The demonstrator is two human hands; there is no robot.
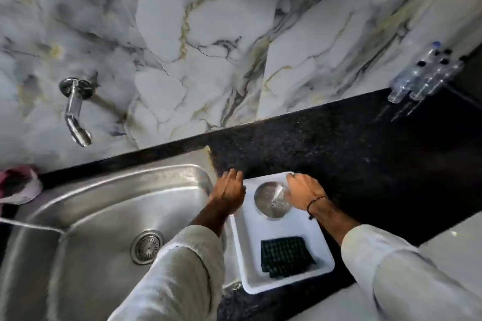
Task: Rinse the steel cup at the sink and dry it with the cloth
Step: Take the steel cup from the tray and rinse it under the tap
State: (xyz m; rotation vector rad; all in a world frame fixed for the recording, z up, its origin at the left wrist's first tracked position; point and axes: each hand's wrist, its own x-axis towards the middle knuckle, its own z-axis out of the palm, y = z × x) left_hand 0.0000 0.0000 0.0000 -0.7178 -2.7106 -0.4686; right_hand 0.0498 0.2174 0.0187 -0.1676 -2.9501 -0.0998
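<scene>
The steel cup stands in the far end of a white tray on the black counter, right of the sink. My right hand lies against the cup's right side, fingers bent over the tray's far rim. Whether it grips the cup is unclear. My left hand rests flat, fingers apart, on the counter between the sink and the tray's left rim, holding nothing. A dark checked cloth lies folded in the near end of the tray.
The steel sink with its drain fills the lower left. A chrome tap juts from the marble wall above it. A pink and white cloth sits at the sink's far left. Several clear plastic bottles stand at the counter's far right.
</scene>
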